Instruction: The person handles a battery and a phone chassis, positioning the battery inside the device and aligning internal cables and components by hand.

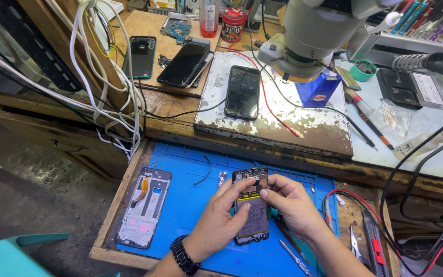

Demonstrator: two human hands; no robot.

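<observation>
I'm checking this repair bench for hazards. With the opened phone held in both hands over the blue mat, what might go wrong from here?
1. The opened phone has its battery exposed; pressure from the right hand or left hand might damage it.
2. The small metal part lies loose on the blue mat and may get knocked away.
3. The screwdriver lies near the right forearm and could roll off.

**One head-worn view, looking steeply down**

The scene is seen from a single camera worn on the head, tilted down and forward over the counter (278,128). The hands (255,210) are viewed closely, low in the centre of the frame. The counter's far edge is reached at the top, and floor is taken in at left. No second view is given.
</observation>
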